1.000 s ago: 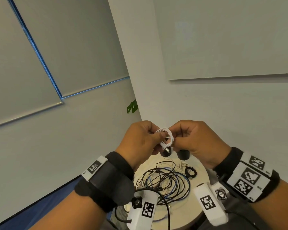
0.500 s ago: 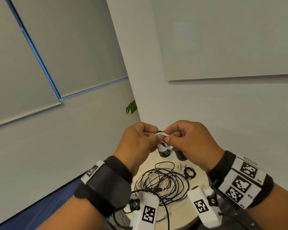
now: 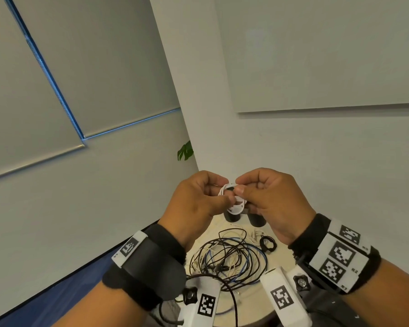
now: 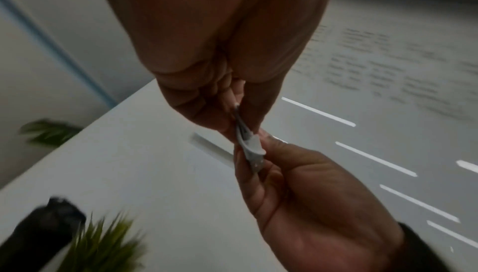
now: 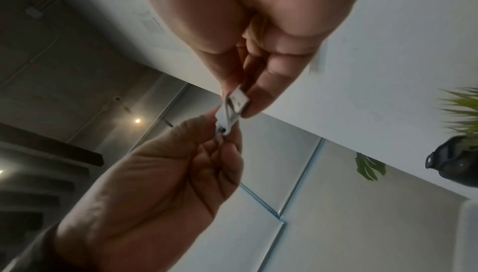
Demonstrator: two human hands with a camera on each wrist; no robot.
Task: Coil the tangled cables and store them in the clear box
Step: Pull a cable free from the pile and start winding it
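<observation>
- Left hand (image 3: 196, 199): thumb and fingers pinch the white cable coil (image 3: 233, 199), raised above the tabletop (image 3: 243, 308).
- Right hand (image 3: 269, 201): pinches the same coil from the opposite side, at its metal plug (image 5: 239, 100).
- Below both hands: tangled cables (image 3: 229, 258) lie on the tabletop.
- Beyond the hands: two dark cylinders (image 3: 256, 219).

White walls (image 3: 293, 149), grey roller blinds (image 3: 92, 67), round table (image 3: 248, 310).
</observation>
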